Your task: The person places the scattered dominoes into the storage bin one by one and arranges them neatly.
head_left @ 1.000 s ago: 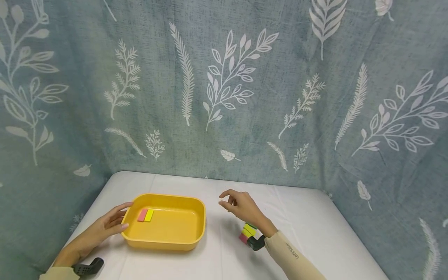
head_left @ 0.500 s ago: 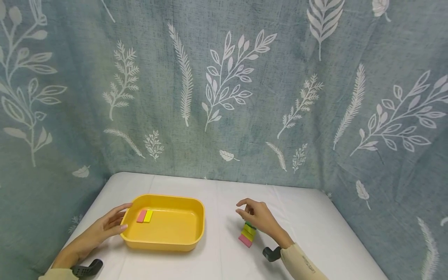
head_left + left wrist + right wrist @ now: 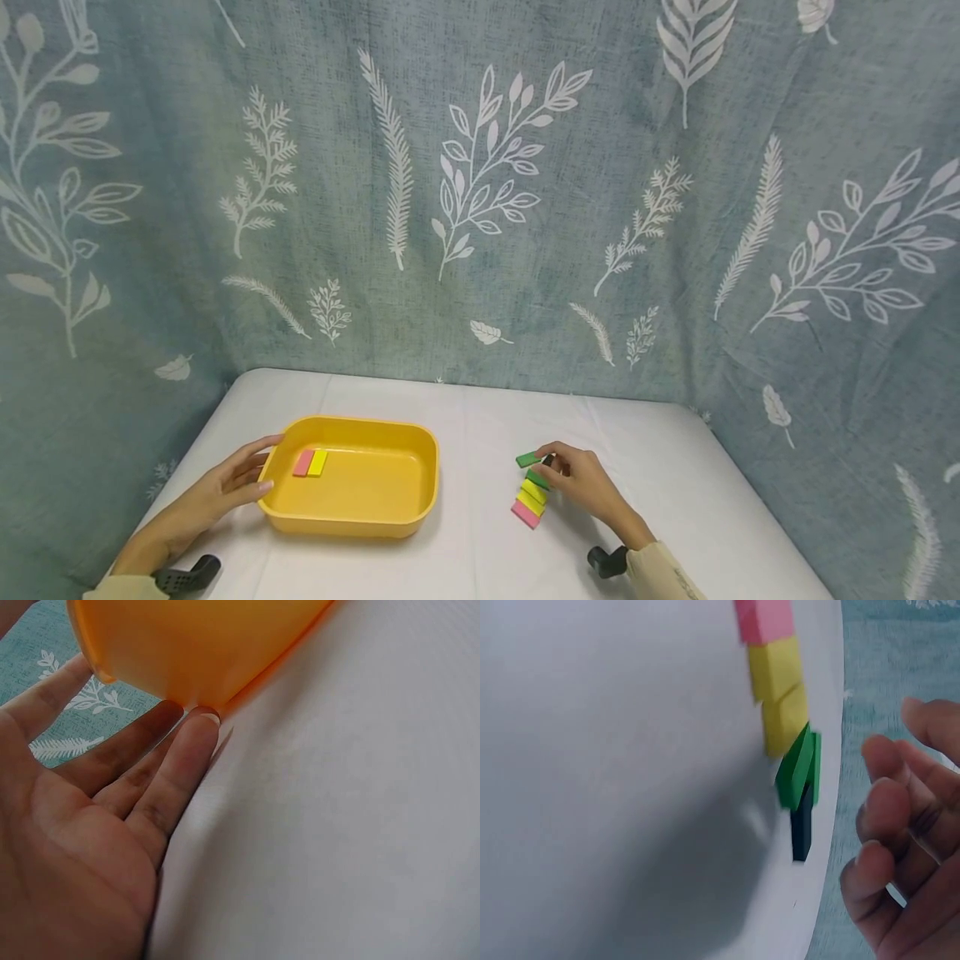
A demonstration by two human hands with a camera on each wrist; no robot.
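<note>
My left hand (image 3: 225,483) touches the left side of a yellow plastic tray (image 3: 420,500), with the fingers at its rim and the thumb at the near corner. In the left wrist view, straight fingertips rest against the orange-looking tray wall (image 3: 195,660). To the tray's right, my right hand (image 3: 588,483) hovers by a row of small flat blocks, thumb and fingers apart. The row has a pink block (image 3: 525,514), yellow blocks (image 3: 532,493) and green blocks (image 3: 528,459). A black block (image 3: 801,829) at its end shows between thumb and forefinger in the head view.
Inside the tray lie a pink block (image 3: 303,462) and a yellow block (image 3: 318,462), side by side near its left wall. A white cloth (image 3: 465,408) covers the table. Patterned blue-green curtains (image 3: 480,250) stand behind and at both sides.
My right hand has moved from beside the tray, rightward and toward me, to the row of blocks. The green and black blocks have come into sight. My left hand stays at the tray.
</note>
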